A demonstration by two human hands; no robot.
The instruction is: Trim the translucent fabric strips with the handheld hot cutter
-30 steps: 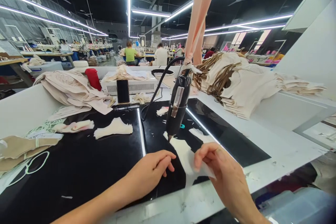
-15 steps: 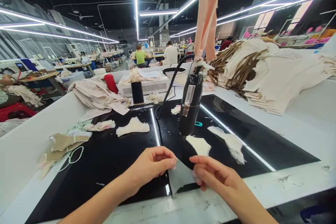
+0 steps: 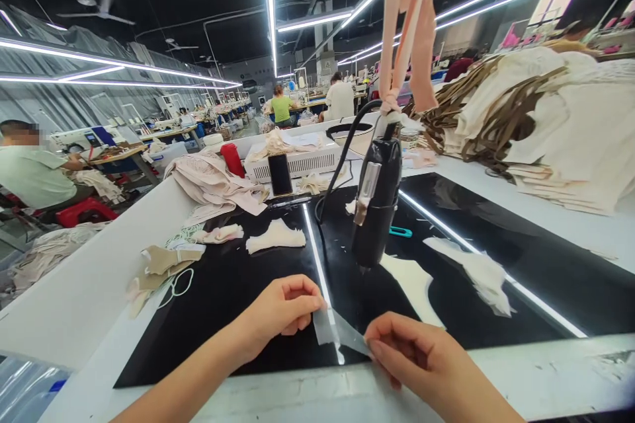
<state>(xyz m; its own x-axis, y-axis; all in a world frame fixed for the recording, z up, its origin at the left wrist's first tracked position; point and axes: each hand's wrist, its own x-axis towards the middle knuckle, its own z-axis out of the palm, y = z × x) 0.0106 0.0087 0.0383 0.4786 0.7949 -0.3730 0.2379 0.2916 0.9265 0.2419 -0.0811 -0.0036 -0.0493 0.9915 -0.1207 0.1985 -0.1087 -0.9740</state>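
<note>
Left hand (image 3: 280, 310) and right hand (image 3: 411, 357) each grip one end of a fabric strip (image 3: 340, 334), stretching it taut at 6 o'clock of the hanging tool (image 3: 376, 201).

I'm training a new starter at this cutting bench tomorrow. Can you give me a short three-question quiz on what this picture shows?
1. What do the left hand and right hand hold between them?
2. True or false: the hanging black tool rests flat on the black tabletop.
3. The phone stands: A) against the white box, B) on the fabric stack.

Key: 1. A small pale fabric piece. 2. False. 3. A.
</note>
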